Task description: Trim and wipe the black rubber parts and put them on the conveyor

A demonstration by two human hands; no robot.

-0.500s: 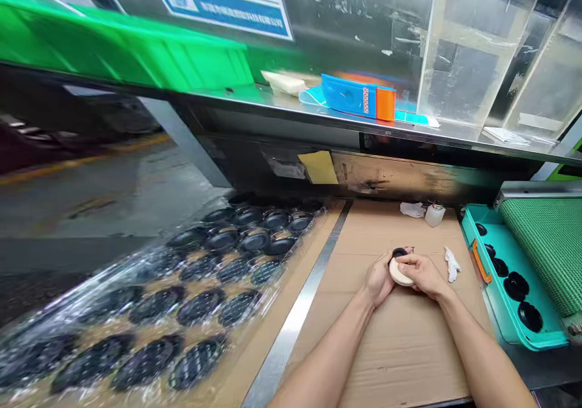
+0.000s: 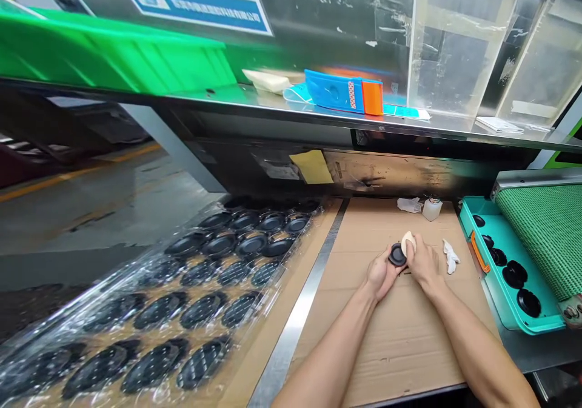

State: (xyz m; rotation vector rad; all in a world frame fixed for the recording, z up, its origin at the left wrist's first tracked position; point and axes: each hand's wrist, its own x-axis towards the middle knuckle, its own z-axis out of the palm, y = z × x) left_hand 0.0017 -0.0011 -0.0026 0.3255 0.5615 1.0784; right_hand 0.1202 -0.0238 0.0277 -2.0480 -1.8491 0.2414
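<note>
My left hand [image 2: 381, 273] grips a small round black part [image 2: 397, 254] with a raised rim, its face turned up toward me. In my right hand [image 2: 424, 262] is a cream-coloured round pad [image 2: 408, 242], pinched by the fingers and tilted on edge at the part's right rim. Whether pad and part touch is hard to tell. Both hands are above the brown cardboard sheet [image 2: 364, 335]. A crumpled white cloth [image 2: 450, 256] lies just right of my right hand.
On the left stands a clear plastic tray [image 2: 268, 299] with rows of black round parts. To the right, a teal bin [image 2: 504, 311] holds several black parts beside a green conveyor belt [image 2: 545, 226]. A small bottle [image 2: 431, 208] stands behind; a metal shelf [image 2: 327, 117] overhangs the back.
My right hand has lifted the pad off the middle of the black part and tilted it up to the right. More of the part's face now shows. The view has shifted slightly.
</note>
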